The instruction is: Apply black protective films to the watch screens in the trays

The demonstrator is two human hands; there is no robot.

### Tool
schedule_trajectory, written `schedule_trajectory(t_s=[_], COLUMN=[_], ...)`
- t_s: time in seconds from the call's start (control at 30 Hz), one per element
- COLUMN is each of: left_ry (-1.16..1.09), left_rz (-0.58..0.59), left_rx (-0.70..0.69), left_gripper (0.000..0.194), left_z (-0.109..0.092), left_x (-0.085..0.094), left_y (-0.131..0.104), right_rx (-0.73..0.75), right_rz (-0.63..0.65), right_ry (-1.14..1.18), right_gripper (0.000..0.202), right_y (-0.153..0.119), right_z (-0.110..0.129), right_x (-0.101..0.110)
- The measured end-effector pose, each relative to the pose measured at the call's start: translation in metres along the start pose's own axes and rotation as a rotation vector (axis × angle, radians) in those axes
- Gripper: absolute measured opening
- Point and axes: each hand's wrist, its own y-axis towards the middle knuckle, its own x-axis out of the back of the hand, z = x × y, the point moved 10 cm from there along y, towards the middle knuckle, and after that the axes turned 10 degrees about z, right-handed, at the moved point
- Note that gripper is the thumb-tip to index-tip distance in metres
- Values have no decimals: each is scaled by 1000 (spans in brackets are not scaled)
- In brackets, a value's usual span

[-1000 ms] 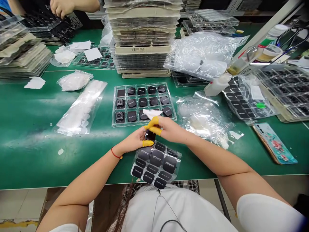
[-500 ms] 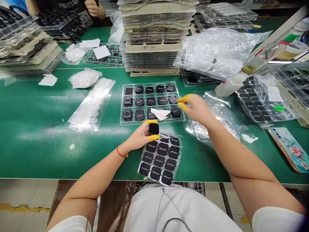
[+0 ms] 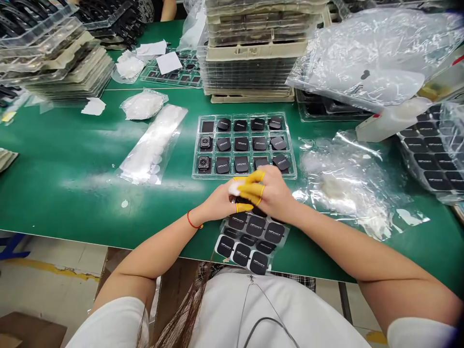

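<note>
My left hand (image 3: 219,202), in yellow finger cots, is closed around a smartwatch body that is now mostly hidden behind the fingers. Pressed against it is a folded white cloth (image 3: 235,187), pinched in the yellow-tipped fingers of my right hand (image 3: 273,191). Beneath both hands lies a clear sheet of black rounded-square stickers (image 3: 256,225) with white lettering. Just beyond is a clear compartment tray (image 3: 293,166). Its left column holds watch bodies (image 3: 205,143) showing their sensor backs, and black lettered squares (image 3: 241,143) fill most other compartments.
A tall stack of trays (image 3: 253,72) rises behind the tray, and another stack (image 3: 72,67) stands at left. Plastic bags (image 3: 348,183) and a white bottle (image 3: 391,118) lie to the right. A bag of round clear films (image 3: 154,145) lies left of the tray.
My right hand has come from the tray's right side to my left hand. The white cloth has left the tray and is now at the watch. The view has shifted left.
</note>
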Motion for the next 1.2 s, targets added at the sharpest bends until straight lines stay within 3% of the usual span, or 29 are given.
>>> schedule_trajectory(t_s=[0.1,0.23,0.37,0.47,0.53,0.67,0.8,0.9,0.97,1.1,1.2], left_ry=[-68,43,-159,-190,-143,29,-52,-28,-33,-118,-104], left_rz=[-16,-20,-2,-28,-58,-80,-77,-114,-132,-211,-265], left_rx=[-25,-32,-1,-25,-62,-73,-57,-97,-108,-154,-281], left_gripper=[62,55,62,63,62,58,65,60,59,59,57], left_z=[0,0,10,9,4,-1,4,1,0,-4,-16], left_x=[2,2,-4,-2,3,8,10,14,16,23,30], left_y=[-1,-2,2,4,3,0,-1,-1,-1,-6,-12], right_rx=[-23,77,-64,-177,-131,128,77,78,-43,-433,-568], right_rz=[-4,9,-66,-193,-215,-98,-132,-52,-46,-80,100], right_ry=[-15,-79,-80,-9,1,-102,-103,-91,-77,148,482], right_gripper=[25,23,21,15,14,16,16,20,21,24,27], right_y=[-1,-3,2,-1,-3,-4,-2,2,4,-7,-15], right_z=[-2,11,-18,-37,-28,12,7,2,-17,-79,-96], right_x=[-5,-11,3,24,29,10,6,-3,3,29,19])
